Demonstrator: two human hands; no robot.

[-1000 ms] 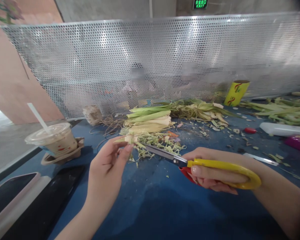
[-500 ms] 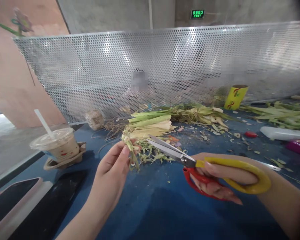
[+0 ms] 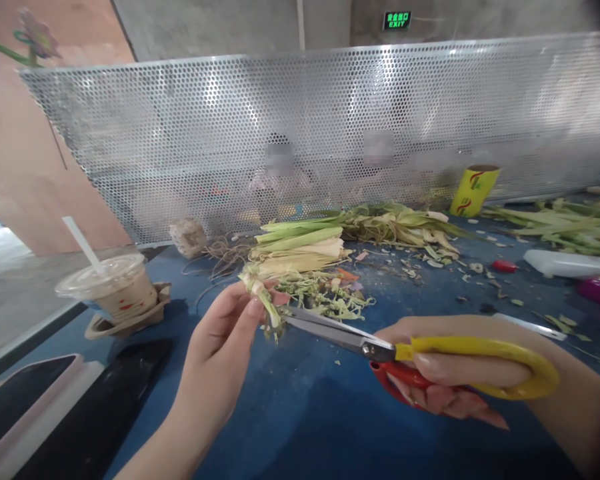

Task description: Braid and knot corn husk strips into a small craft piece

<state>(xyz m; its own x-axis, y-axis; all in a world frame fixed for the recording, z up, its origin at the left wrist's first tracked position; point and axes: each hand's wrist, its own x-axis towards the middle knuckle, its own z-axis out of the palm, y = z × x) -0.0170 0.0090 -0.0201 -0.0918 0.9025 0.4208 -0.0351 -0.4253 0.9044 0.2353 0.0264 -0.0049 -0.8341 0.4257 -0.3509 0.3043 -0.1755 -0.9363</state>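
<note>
Between the thumb and fingers of my left hand (image 3: 227,340) is a small tied bundle of pale green husk (image 3: 265,300), its frayed end hanging down to the right. My right hand (image 3: 440,373) is closed around the handles, one yellow and one red, of a pair of scissors (image 3: 350,339). The scissor blades lie nearly together, and their tips are right beside the bundle's lower end; whether they touch it I cannot tell. Just behind lie curly green trimmings (image 3: 330,293) and a stack of corn husks (image 3: 300,247).
At left stand an iced drink (image 3: 115,290) in a cardboard holder and two phones, one a black phone (image 3: 95,407). Twine (image 3: 225,257) lies at the back. A yellow roll (image 3: 475,191), a knife (image 3: 530,327) and more husks (image 3: 565,227) are at right. A perforated metal screen (image 3: 180,147) borders the table.
The scissors have moved down and slightly right, and their tips have dropped from above the trimmings to the bundle's lower end. The bundle has turned a little in my left hand.
</note>
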